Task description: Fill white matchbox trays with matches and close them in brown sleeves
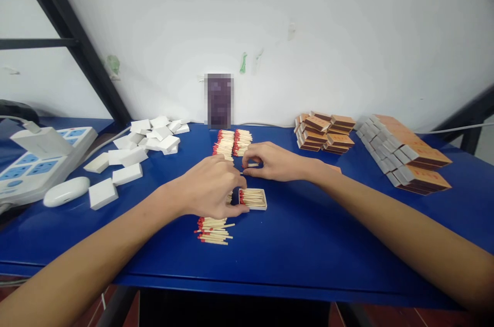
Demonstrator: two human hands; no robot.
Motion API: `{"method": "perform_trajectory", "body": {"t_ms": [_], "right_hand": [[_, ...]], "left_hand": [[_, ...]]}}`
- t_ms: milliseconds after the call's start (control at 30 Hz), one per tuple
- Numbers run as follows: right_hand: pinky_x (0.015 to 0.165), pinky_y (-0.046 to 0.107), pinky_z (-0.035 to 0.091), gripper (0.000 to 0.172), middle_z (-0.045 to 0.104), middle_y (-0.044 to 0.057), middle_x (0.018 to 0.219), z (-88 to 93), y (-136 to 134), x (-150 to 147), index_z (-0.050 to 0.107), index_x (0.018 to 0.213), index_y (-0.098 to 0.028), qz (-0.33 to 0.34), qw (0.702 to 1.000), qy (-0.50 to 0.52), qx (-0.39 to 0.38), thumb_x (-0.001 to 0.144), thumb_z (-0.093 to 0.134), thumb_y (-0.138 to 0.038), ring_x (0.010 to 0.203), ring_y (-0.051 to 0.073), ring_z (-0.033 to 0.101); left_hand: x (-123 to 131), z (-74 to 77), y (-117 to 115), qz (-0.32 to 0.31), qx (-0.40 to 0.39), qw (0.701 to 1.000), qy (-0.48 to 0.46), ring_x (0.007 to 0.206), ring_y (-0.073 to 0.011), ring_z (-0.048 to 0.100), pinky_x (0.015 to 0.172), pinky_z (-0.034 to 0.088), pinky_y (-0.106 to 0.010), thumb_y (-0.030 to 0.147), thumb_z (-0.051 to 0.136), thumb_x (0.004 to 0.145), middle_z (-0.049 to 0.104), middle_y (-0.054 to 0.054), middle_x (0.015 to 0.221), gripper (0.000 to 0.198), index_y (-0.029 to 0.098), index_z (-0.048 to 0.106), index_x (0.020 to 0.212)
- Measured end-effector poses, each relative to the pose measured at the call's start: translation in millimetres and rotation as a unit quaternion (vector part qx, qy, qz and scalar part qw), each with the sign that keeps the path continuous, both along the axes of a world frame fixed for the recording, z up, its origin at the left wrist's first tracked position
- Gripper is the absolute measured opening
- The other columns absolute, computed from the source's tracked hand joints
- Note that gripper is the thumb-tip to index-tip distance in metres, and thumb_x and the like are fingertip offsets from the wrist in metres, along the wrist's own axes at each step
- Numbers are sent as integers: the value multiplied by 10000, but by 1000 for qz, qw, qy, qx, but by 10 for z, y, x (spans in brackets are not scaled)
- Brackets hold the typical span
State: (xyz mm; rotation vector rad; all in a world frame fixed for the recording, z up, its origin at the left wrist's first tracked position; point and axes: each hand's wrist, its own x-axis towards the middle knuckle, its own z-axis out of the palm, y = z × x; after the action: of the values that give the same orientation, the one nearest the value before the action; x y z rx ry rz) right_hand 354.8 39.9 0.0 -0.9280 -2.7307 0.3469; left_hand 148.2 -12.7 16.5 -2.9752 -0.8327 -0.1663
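Observation:
A small white matchbox tray (263,200) filled with red-headed matches (251,196) lies on the blue table. My left hand (212,185) reaches over its left end, thumb and forefinger at its near and far sides. Just beyond the tray, my right hand (270,161) is curled, its fingertips pinched at a match. Loose matches (214,230) lie on the near side of my left hand. Two more rows of matches, a left row (224,142) and a right row (242,142), extend behind the hands, partly hidden by them.
White empty-looking trays (154,136) are heaped at the left, near a power strip (42,165) and a white oval case (66,191). Orange matchbox sleeves (324,131) are stacked back right. Farther right, more boxes (409,154) show grey ends. A pixelated dark rectangle (219,101) stands against the wall.

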Motion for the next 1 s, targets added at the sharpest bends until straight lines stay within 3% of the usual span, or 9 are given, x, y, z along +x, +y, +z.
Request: {"method": "perform_trajectory", "body": {"t_ms": [167, 433, 600, 733, 1000], "right_hand": [[591, 248, 302, 113, 586, -17, 678, 34, 10, 52, 634, 744, -176, -6, 998, -50, -32, 818, 555, -208, 584, 98, 445], [628, 258, 300, 102, 633, -8, 689, 58, 60, 128, 644, 722, -188, -50, 996, -65, 19, 784, 574, -229, 606, 116, 484], [606, 254, 275, 133, 586, -19, 644, 87, 35, 104, 637, 751, -181, -82, 995, -55, 23, 789, 596, -301, 559, 104, 437], [585, 256, 263, 226, 559, -22, 606, 81, 44, 113, 680, 855, -181, -77, 996, -39, -5, 825, 588, -385, 544, 107, 425], [601, 260, 275, 164, 552, -21, 606, 49, 22, 92, 687, 779, -176, -54, 998, -42, -15, 822, 584, -296, 547, 100, 418]], "left_hand": [[-7, -13, 5, 5, -2, 1000, 4, 717, -216, 630, 726, 422, -352, 505, 623, 797, 671, -35, 712, 322, 208, 727, 866], [-13, -6, 5, 1, -7, 1000, 1, 696, -202, 603, 715, 413, -346, 499, 621, 797, 657, -28, 702, 318, 209, 724, 877], [-12, -8, 3, 6, -10, 1000, 5, 696, -202, 607, 722, 411, -344, 500, 619, 798, 659, -28, 700, 316, 210, 723, 867], [-23, -12, -3, 10, -11, 1000, 9, 706, -207, 613, 729, 410, -347, 505, 610, 804, 662, -27, 699, 318, 217, 721, 878], [-10, -10, 10, 6, -12, 1000, 6, 722, -212, 627, 748, 421, -354, 510, 607, 808, 675, -32, 712, 328, 214, 723, 886]]}}
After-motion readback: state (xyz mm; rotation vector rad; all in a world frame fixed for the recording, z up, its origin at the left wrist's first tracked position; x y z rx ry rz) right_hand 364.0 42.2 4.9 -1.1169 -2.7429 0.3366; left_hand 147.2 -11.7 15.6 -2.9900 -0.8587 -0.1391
